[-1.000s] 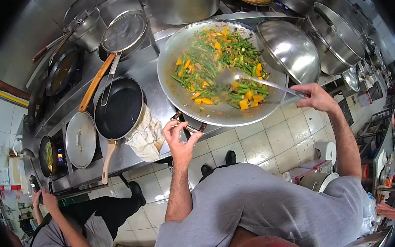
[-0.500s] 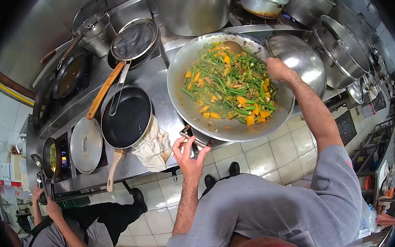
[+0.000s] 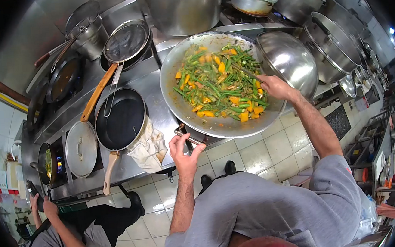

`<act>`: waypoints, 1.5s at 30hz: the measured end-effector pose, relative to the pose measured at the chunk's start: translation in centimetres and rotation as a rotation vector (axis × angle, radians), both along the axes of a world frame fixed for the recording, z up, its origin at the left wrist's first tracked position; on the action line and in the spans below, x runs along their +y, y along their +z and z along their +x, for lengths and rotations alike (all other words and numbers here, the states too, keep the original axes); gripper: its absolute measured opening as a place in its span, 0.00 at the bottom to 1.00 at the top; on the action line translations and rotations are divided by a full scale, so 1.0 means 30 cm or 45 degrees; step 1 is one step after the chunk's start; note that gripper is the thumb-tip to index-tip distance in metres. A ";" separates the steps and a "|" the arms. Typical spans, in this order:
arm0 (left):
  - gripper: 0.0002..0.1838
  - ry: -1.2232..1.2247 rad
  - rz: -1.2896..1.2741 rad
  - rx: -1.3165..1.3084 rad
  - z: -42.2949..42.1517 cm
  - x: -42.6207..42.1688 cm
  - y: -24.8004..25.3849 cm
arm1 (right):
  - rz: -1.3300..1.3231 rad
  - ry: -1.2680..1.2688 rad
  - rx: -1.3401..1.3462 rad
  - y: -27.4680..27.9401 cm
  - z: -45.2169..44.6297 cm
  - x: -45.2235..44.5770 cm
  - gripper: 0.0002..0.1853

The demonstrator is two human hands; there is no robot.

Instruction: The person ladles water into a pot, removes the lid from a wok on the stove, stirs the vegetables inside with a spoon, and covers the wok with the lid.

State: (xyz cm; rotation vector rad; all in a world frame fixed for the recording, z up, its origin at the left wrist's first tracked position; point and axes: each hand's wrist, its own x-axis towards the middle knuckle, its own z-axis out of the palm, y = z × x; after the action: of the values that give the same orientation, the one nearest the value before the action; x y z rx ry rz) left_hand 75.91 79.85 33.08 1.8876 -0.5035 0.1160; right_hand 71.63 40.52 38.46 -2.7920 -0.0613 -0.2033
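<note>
In the head view a wide metal pan [image 3: 271, 123] holds green beans and orange vegetable chunks [image 3: 222, 89]. My right hand [image 3: 276, 88] is closed around the handle of a cooking spoon [image 3: 255, 76] at the pan's right side. The spoon's head is buried in the vegetables. At the pan's near left edge, my left hand [image 3: 184, 154] has its fingers and thumb bent about the metal pan handle [image 3: 179, 130]. A crumpled cloth [image 3: 147, 146] lies on the steel counter left of that hand.
A black frying pan [image 3: 120, 120], a flat lid [image 3: 81, 149] and a strainer [image 3: 127, 40] lie to the left. A domed lid [image 3: 290, 60] leans by the pan's right. Large pots [image 3: 179, 9] stand behind. Another person [image 3: 67, 240] works at a small lit pan [image 3: 47, 163] at far left.
My right hand has moved down and left a little with the spoon, whose round head has sunk into the vegetables. My left hand stays at the handle. The view has shifted slightly.
</note>
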 end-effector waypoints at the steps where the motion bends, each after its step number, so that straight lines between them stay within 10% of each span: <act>1: 0.28 -0.012 -0.004 -0.001 0.001 -0.001 -0.002 | -0.004 -0.012 -0.001 0.056 -0.037 0.050 0.22; 7: 0.29 -0.026 -0.065 0.055 0.000 0.001 -0.015 | -0.460 -0.315 0.257 0.246 -0.282 0.284 0.25; 17: 0.29 -0.061 0.020 0.057 0.008 0.012 -0.010 | -0.193 -0.415 0.480 0.551 -0.583 0.366 0.18; 37: 0.29 -0.072 0.010 0.046 0.014 0.000 0.015 | -0.250 -0.586 0.333 0.004 -0.091 0.283 0.19; 45: 0.27 -0.029 0.002 -0.004 0.001 -0.001 0.013 | -0.488 -0.424 0.407 0.354 -0.276 0.319 0.19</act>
State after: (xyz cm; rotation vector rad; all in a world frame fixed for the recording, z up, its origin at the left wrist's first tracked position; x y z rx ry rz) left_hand 75.93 79.81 33.48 1.8832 -0.5271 0.1033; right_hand 63.36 50.10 49.09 -3.1603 0.4933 0.2010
